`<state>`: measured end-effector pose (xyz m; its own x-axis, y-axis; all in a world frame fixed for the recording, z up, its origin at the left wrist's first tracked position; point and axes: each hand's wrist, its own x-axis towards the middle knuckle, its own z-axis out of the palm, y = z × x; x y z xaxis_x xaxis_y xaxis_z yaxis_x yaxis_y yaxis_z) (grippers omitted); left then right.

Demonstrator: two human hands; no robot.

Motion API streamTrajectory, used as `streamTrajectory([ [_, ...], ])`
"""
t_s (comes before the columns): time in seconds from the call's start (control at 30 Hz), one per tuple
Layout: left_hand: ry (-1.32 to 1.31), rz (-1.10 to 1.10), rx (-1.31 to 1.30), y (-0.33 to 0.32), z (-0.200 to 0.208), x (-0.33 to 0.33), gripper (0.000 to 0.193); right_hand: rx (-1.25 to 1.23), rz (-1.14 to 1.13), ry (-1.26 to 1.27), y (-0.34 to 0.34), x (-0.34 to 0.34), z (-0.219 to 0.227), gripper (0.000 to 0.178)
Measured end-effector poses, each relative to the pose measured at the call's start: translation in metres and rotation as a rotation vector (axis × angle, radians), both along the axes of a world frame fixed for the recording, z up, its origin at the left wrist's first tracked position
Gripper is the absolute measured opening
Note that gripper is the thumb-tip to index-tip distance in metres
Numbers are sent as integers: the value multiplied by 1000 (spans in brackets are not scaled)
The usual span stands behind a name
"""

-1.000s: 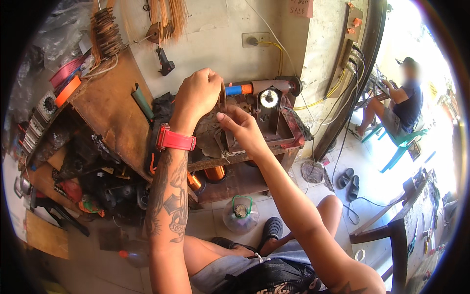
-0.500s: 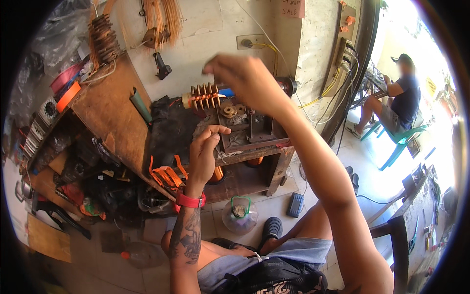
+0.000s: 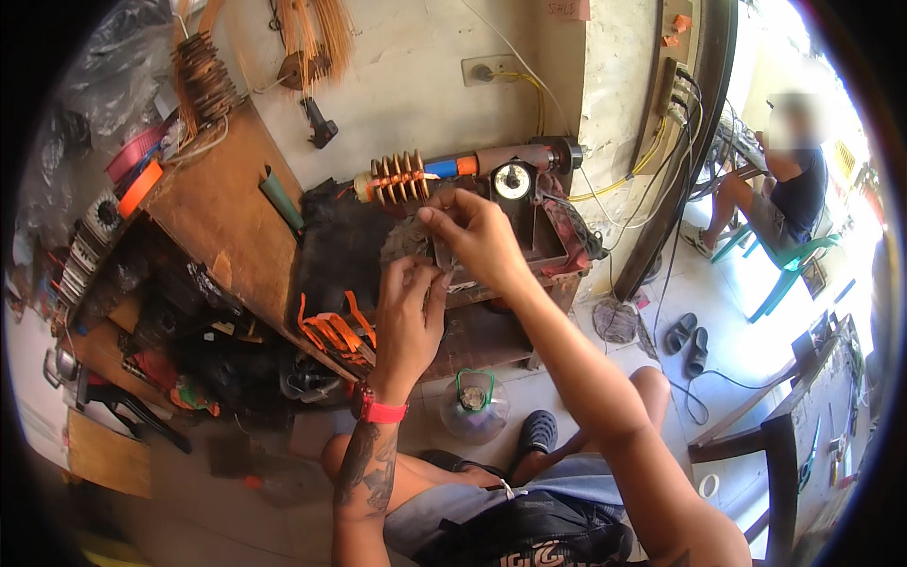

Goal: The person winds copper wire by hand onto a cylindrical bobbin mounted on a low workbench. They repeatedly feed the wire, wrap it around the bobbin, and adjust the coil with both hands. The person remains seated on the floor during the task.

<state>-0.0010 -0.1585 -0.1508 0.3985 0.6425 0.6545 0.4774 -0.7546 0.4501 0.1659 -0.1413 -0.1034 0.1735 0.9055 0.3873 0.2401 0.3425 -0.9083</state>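
My right hand (image 3: 477, 236) is closed in a pinch just in front of a winding machine (image 3: 496, 163), its fingertips below a ribbed coil former (image 3: 399, 178) with copper-coloured discs. Close below it, my left hand (image 3: 411, 310) has curled fingers, thumb and fingertips together; a red wristwatch (image 3: 383, 409) is on that wrist. Whatever either hand pinches is too small or thin to make out. Behind my right hand a round white dial (image 3: 512, 181) shows on the machine. The former sits on a shaft with blue and orange sections.
Orange strips (image 3: 338, 331) hang at the bench's front edge, beside a brown wooden board (image 3: 213, 198). A clear round jug (image 3: 475, 411) with a green handle stands on the floor by my feet. Slippers (image 3: 690, 342) lie to the right. Farther off, a person (image 3: 795, 180) sits on a green chair.
My right hand has come down from above the machine toward my left hand, uncovering the dial and shaft. The left hand's fingers have curled in more. The view has shifted slightly.
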Motion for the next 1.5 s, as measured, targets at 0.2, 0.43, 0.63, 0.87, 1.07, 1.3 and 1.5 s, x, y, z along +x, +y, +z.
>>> streamTrajectory([
  [0.2, 383, 246, 534, 53, 60, -16, 52, 89, -104, -1, -1, -16, -33, 26],
  [0.43, 695, -5, 668, 85, 154, 20, 27, 100, -58, -39, -7, -25, -37, 26],
  [0.63, 1389, -211, 835, 79, 175, 77, 28, 131, -59, -76, -12, -25, -44, 26],
  [0.87, 1438, -209, 823, 89, 166, 97, 23, 121, -47, -49, -13, -21, -49, 26],
  [1.07, 1176, -176, 831, 108, 172, 84, 22, 131, -70, -90, -13, -21, -52, 26],
  [1.3, 267, 244, 341, 127, 153, 13, 26, 157, -175, -246, -17, -28, -52, 17],
  [1.5, -556, 45, -332, 133, 79, -1, 35, 204, -234, -289, -57, -2, -109, 25],
])
